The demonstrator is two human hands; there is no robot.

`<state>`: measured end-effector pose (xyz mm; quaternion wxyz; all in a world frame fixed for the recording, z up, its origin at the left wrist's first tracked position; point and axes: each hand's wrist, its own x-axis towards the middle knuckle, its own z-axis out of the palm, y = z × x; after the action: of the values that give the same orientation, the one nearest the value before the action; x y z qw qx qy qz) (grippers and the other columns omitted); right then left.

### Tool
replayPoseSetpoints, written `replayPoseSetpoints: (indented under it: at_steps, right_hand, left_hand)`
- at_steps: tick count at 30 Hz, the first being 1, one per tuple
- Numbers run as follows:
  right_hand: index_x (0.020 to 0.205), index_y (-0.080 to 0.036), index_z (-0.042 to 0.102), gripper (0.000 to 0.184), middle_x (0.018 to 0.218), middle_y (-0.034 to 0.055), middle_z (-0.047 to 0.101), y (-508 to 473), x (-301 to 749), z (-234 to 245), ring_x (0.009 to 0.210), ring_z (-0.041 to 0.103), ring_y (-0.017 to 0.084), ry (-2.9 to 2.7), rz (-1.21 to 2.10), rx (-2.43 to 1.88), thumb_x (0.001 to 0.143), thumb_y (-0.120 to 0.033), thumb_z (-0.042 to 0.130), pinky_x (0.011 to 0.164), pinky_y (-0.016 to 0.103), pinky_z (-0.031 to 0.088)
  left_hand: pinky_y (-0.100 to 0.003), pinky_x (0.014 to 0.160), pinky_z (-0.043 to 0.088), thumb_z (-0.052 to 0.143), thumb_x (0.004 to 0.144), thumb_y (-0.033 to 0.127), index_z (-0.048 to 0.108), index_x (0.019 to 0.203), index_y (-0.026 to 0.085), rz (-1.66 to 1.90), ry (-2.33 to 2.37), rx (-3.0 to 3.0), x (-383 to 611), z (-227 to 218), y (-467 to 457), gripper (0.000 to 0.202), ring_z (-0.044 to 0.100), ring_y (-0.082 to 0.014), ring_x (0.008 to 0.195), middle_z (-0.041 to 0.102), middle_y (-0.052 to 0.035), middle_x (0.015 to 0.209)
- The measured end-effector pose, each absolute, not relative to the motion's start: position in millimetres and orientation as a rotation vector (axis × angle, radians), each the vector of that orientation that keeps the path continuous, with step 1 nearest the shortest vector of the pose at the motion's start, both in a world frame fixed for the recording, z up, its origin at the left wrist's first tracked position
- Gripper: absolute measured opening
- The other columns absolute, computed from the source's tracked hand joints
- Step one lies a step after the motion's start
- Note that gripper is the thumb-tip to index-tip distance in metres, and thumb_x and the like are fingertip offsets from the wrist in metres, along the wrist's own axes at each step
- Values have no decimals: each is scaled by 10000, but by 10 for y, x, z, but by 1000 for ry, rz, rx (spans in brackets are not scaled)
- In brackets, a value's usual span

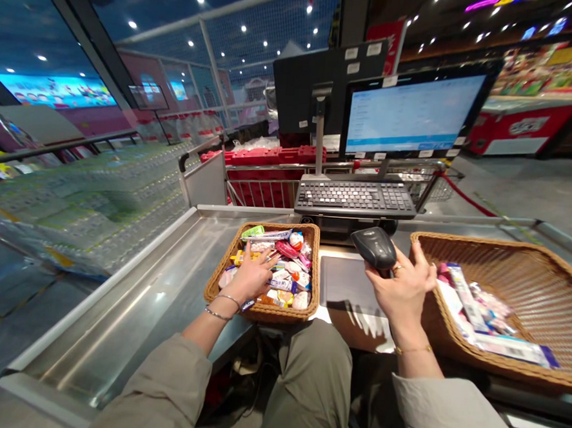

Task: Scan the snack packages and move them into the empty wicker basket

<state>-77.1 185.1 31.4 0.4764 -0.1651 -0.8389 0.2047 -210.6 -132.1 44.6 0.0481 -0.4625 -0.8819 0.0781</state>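
My left hand [250, 278] reaches into a small wicker basket [262, 311] packed with several colourful snack packets [287, 266]; its fingers curl down onto the packets, and I cannot make out which one they grip. My right hand [404, 287] is wrapped round the handle of a black barcode scanner [375, 247], held up over a dark scanning plate [347, 283]. Just right of that hand stands a larger wicker basket [530, 261] holding a few long wrapped packets [474, 306].
I sit at a steel checkout counter [129, 320]. A black keyboard [355, 196] and a lit monitor [411, 115] stand behind the baskets. Red shopping baskets and a wire cart [264, 174] lie beyond. A glass partition runs along the left.
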Motion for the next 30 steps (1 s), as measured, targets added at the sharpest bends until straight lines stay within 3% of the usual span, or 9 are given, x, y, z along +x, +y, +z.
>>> replayPoseSetpoints:
  at_steps: [5,10,16,22,27,30]
  right_hand:
    - [880,-226,714,302,1252,102,725,1866,-763,307,1437,409,401,-2039,492,-408,823,-510,627,1133,740,204]
    - [890,-228,723,296,1250,104,725,1875,-766,292,1440,406,404,-2046,496,-408,822,-501,632,1125,751,213]
    - [906,-226,725,297,1232,110,729,1858,-753,310,1445,394,398,-2038,511,-414,822,-492,622,1131,744,201]
    - [871,-217,722,307,1236,111,727,1890,-732,309,1441,406,382,-2031,523,-440,821,-501,617,1149,709,203]
    - [869,-217,727,313,1238,109,728,1893,-728,306,1446,403,367,-2028,533,-440,817,-509,628,1158,692,194]
    - [880,-215,729,287,1238,116,725,1890,-729,304,1449,396,358,-2026,541,-437,819,-481,638,1163,686,185]
  left_hand:
    - [-779,1147,-130,666,845,213,736,866,237,131,-2731,-1439,-2110,468,-1379,77,365,-362,1491,558,-47,1508]
    - [-786,1146,-96,651,897,309,723,1026,258,-83,-2833,-1316,-2213,581,-1406,155,322,-353,1513,525,-61,1534]
    - [-777,1117,-160,651,906,360,749,932,259,-84,-2981,-1272,-2426,537,-1315,144,191,-371,1553,487,-53,1562]
    - [-774,1110,-159,540,980,438,773,942,285,-81,-3088,-1277,-2531,377,-1259,282,122,-375,1565,430,-16,1599]
    - [-795,1119,-119,493,1004,392,745,1159,331,-90,-3000,-1064,-2524,380,-1277,302,162,-379,1559,451,-43,1589]
    - [-815,1118,-82,524,983,471,704,1251,346,-72,-2922,-999,-2444,373,-1312,346,190,-396,1550,463,-64,1580]
